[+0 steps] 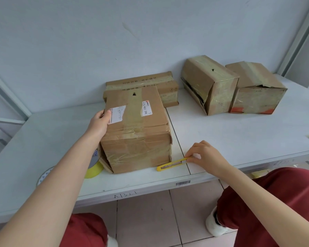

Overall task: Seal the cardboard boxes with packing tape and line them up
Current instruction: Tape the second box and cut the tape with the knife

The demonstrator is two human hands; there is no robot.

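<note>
The right grip (pixel 206 154), a bare hand, pinches the far end of a yellow box cutter (pixel 171 164) between thumb and fingertips. The cutter lies flat on the white bench (pixel 239 136), close to the front edge and just right of the near box (pixel 136 132).

The left grip (pixel 99 122), also a bare hand, holds the top left edge of that box, with its digits curled over onto the lid beside a white shipping label (pixel 117 114). This brown cardboard box stands at the front middle of the bench, with clear tape running down its lid and across its front face.

A roll of yellowish packing tape (pixel 94 169) sits at the box's near left corner, partly hidden by the left forearm.

Behind the box, against the wall, lie two flat cartons (pixel 150 81), one stacked on the other. Well apart, at the back right, two taped boxes stand side by side and touching: the inner box (pixel 209 82) and the outer box (pixel 257 88).

A barcode sticker (pixel 183 183) is on the bench's front edge. Below are red trousers (pixel 275 193), a white shoe (pixel 216 223) and a tiled floor (pixel 150 220).
</note>
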